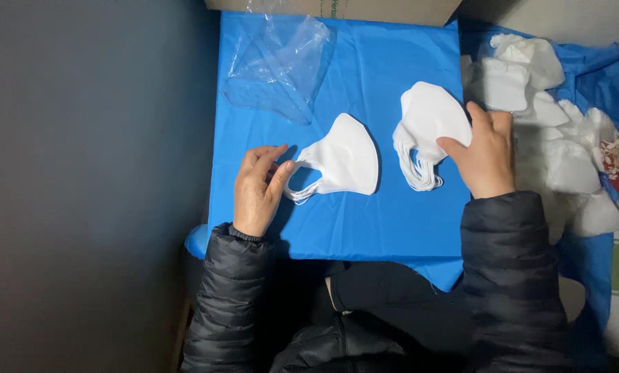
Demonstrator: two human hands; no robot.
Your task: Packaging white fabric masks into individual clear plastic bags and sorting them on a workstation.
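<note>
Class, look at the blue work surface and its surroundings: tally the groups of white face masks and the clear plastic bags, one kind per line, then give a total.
White mask stacks on the blue sheet: 2, one at the left hand, one under the right hand
Loose mask heap at the right: 1
Clear plastic bags: 1
Total: 4

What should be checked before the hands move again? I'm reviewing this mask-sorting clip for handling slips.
1. Left hand at the ear loops of the small mask stack: ok, fingers touching.
2. Right hand on the second mask stack: ok, resting on it.
3. Stacks apart: ok.
4. Clear plastic bag clear of both stacks: ok.
5. Bag opening: cannot tell.
6. Loose mask pile on the right separate from the stacks: ok.
</note>
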